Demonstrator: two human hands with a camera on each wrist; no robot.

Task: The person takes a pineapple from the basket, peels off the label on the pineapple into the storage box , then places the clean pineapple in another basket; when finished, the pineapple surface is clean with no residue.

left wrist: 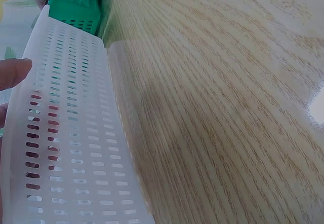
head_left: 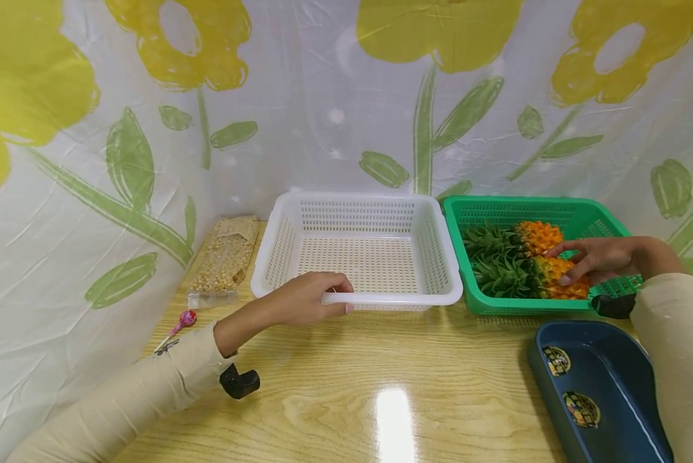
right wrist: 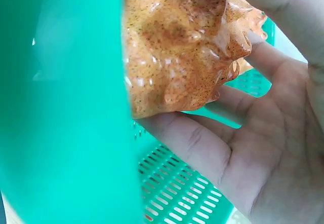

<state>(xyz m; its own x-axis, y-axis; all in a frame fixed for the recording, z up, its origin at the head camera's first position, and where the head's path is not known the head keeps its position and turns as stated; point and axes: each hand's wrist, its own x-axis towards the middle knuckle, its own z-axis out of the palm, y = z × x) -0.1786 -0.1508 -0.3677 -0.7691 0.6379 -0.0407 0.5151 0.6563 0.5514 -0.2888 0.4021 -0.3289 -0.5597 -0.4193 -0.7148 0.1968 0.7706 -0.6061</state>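
My left hand grips the front rim of a white plastic basket, thumb on the outside and fingers over the edge. The basket's slotted wall fills much of the left wrist view. Inside a green basket to the right lie two orange pineapples with leafy crowns. Around the body of the front pineapple, my right hand curls its thumb and fingers. The right wrist view shows fingers under the bumpy, glossy pineapple. The rear pineapple lies just behind it.
A dark blue tray with round stickers stands at the front right, partly behind my right sleeve. Left of the white basket lie a clear bag of kernels and a wrapped lollipop. A flowered curtain borders the wooden table.
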